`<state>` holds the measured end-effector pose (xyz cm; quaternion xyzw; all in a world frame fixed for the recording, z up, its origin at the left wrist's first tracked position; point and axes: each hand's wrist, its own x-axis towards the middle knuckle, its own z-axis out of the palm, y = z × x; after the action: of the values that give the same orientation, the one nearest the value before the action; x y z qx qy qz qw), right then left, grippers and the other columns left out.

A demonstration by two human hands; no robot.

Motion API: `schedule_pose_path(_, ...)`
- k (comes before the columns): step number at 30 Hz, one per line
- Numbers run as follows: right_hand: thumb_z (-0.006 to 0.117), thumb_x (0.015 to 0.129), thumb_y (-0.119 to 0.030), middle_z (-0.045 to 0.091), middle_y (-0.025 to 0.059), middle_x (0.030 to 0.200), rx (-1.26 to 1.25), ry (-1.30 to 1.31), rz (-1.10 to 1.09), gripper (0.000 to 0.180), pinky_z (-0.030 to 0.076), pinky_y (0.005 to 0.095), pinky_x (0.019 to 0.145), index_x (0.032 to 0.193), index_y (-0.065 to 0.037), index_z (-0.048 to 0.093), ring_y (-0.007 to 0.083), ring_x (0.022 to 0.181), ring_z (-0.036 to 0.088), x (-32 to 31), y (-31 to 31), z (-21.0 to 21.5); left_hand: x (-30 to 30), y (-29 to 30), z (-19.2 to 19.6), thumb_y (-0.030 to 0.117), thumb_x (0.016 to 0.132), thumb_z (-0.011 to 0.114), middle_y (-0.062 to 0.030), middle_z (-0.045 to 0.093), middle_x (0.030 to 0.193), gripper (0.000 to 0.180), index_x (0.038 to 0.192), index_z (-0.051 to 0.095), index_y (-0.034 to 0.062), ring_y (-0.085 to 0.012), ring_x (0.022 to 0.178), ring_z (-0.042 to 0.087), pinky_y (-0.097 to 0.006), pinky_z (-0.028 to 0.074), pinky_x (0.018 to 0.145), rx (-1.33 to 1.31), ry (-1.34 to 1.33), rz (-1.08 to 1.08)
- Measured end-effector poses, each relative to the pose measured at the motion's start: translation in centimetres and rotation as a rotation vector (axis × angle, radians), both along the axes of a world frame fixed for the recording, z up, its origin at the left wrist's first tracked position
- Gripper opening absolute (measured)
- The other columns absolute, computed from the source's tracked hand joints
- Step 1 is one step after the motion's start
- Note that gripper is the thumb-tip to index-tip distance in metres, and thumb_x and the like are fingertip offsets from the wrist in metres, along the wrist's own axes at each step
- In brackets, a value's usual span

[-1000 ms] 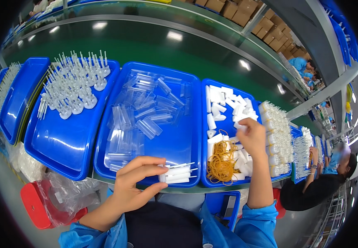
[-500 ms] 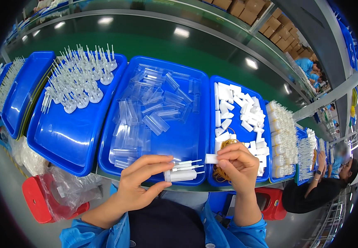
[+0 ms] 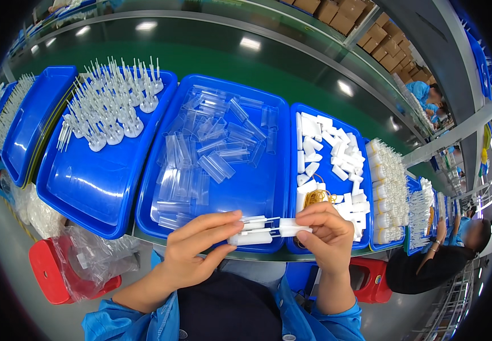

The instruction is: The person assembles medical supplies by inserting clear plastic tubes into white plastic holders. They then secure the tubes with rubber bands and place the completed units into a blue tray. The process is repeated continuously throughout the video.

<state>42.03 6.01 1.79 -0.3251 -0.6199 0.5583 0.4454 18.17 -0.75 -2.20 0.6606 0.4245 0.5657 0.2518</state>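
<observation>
White plastic is what your fingers close on: your left hand (image 3: 197, 250) pinches a small bundle of white tubes (image 3: 251, 232) between thumb and curled fingers, and your right hand (image 3: 328, 232) grips a short white cap (image 3: 292, 228) between thumb and fingertips, pressed against the bundle's right end. Both hands meet just above the near edge of the bench, in front of your dark apron.

Behind them sits a blue tray of clear sleeves (image 3: 215, 150). To its right a narrower blue tray (image 3: 328, 159) holds loose white caps and a clump of yellow rubber bands (image 3: 316, 197), just beyond your right knuckles. To the left another blue tray carries upright clear needle-like parts (image 3: 112, 108). A red stool (image 3: 50, 273) with a clear plastic bag (image 3: 92, 256) stands at your lower left. Another person (image 3: 445, 261) sits well apart on the right.
</observation>
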Motion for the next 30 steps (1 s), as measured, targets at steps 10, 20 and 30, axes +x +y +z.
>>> schedule_pose_path(10,0.077,0.072,0.001,0.068,0.0098,0.096,0.383,-0.313,0.000,0.022,0.052,0.0271,0.074,0.094,-0.003,0.074,0.0188,0.086,0.066,-3.0,-1.2,0.2,0.4,-0.1,0.1,-0.005,0.071,0.074,-0.0181,0.065,0.121,0.045,0.115,0.067,-0.0011,-0.0301,0.105,0.067,-0.034,0.057,0.085,-0.008,0.014,-0.049)
schedule_pose_path(20,0.068,0.077,0.003,0.070,0.0120,0.091,0.784,-0.604,-0.172,0.009,0.053,0.0308,0.071,0.085,-0.001,0.069,0.0223,0.081,0.068,-1.4,3.2,1.6,0.2,-0.3,-0.4,-0.006,0.071,0.074,-0.0179,0.064,0.121,0.042,0.113,0.068,-0.0002,-0.0301,0.104,0.067,-0.034,0.056,0.086,-0.039,-0.025,0.007)
schedule_pose_path(30,0.066,0.074,0.004,0.065,0.0126,0.092,0.553,-0.913,0.016,0.021,0.052,0.0343,0.071,0.094,-0.002,0.068,0.0266,0.080,0.065,3.6,13.1,-1.0,-0.5,0.3,0.2,-0.001,0.073,0.077,-0.0189,0.064,0.118,0.036,0.108,0.069,0.0008,-0.0287,0.105,0.065,-0.034,0.055,0.084,-0.035,-0.082,-0.081)
